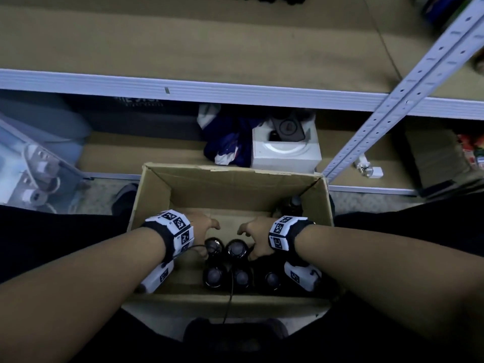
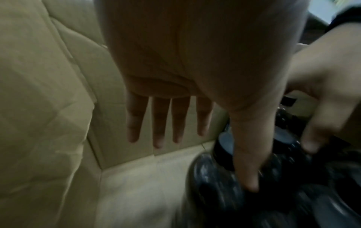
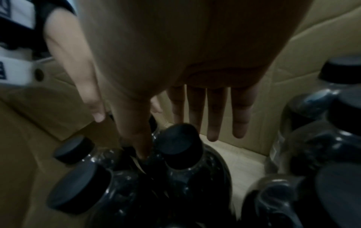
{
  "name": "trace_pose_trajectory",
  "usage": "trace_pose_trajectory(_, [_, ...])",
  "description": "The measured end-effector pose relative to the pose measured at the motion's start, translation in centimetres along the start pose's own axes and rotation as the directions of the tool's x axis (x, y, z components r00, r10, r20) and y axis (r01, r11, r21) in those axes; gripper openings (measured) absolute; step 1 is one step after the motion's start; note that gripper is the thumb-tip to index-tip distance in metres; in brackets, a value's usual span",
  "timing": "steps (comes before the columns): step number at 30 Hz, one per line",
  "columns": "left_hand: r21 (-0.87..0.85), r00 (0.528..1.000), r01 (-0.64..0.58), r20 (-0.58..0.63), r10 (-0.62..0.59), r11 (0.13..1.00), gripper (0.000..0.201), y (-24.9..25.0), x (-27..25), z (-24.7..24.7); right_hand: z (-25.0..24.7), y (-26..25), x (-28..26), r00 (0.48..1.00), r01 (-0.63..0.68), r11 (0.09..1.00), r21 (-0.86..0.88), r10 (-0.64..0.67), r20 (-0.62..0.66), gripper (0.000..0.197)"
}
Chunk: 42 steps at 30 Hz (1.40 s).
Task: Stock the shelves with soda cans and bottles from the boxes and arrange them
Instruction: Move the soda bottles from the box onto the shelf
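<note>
We have both hands down in the open brown cardboard box [image 1: 157, 184], left hand [image 1: 203, 226] and right hand [image 1: 255, 233] spread, thumbs alongside two dark black-capped plastic bottles [image 1: 237, 248], nothing gripped; a loose hold could tip the neighbouring bottles.

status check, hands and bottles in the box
Left hand and right hand both open, down in the cardboard box. Each thumb beside a dark bottle; nothing gripped yet. Shelf above has bare board.
</note>
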<state>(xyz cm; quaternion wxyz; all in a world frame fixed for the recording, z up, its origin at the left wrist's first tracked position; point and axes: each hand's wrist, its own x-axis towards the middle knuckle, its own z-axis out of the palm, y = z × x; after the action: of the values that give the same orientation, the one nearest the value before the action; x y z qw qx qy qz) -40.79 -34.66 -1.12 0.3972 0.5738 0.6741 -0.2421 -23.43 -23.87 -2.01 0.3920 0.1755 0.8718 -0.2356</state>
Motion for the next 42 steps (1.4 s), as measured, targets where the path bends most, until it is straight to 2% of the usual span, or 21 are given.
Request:
trace_pose_trajectory(5, [0.003,0.999,0.01,0.044,-0.01,1.0,0.086,-1.3,1.9,0.6,0.9,-0.2,2.3,0.999,0.047,0.999,0.015,-0.048,0.025,0.087])
trace_pose_trajectory(8, [0.003,0.999,-0.012,0.053,0.012,1.0,0.089,-1.3,2.3,0.4,1.2,-0.7,3.4,0.996,0.088,0.996,0.024,-0.089,0.025,0.085])
trace_pose_trajectory(15, [-0.03,0.984,-0.144,0.106,0.146,0.989,0.088,-0.6,4.0,0.9,1.4,-1.1,4.6,0.988,0.128,0.991,0.034,-0.131,0.086,0.052])
trace_pose_trajectory(18, [-0.062,0.973,-0.198,0.107,0.204,0.978,0.076,-1.2,4.9,1.7,1.4,-0.8,4.5,0.988,0.132,0.99,0.053,-0.136,0.075,0.05])
trace_pose_trajectory(21, [-0.106,0.965,-0.244,0.074,0.252,0.964,0.079,-2.0,4.9,2.5,1.5,-0.4,4.4,0.989,0.131,0.989,0.067,-0.135,0.055,0.05])
trace_pose_trajectory(25, [-0.127,0.967,-0.248,0.031,0.254,0.96,0.074,-2.0,4.0,2.6,1.5,-0.1,3.9,0.994,0.102,0.99,0.096,-0.104,0.015,0.053])
trace_pose_trajectory(30, [-0.09,0.972,-0.229,0.034,0.233,0.969,0.064,-2.0,3.0,1.9,0.7,-0.1,2.5,0.997,0.07,0.985,0.155,-0.064,-0.046,0.065])
trace_pose_trajectory(35, [-0.02,0.971,-0.239,-0.014,0.238,0.971,0.053,-1.5,0.9,-0.2,-2.5,-0.4,-0.3,0.987,0.059,0.985,0.163,-0.033,-0.155,0.059])
trace_pose_trajectory(38, [0.011,0.968,-0.206,-0.144,0.206,0.978,0.038,-1.6,-1.4,-2.0,-5.2,-0.8,-2.5,0.97,0.082,0.986,0.146,-0.045,-0.241,0.067])
trace_pose_trajectory(42, [-0.003,0.953,-0.179,-0.25,0.173,0.984,0.065,-2.8,-4.9,-5.0,-8.4,-1.0,-5.7,0.934,0.11,0.98,0.168,-0.044,-0.355,0.066])
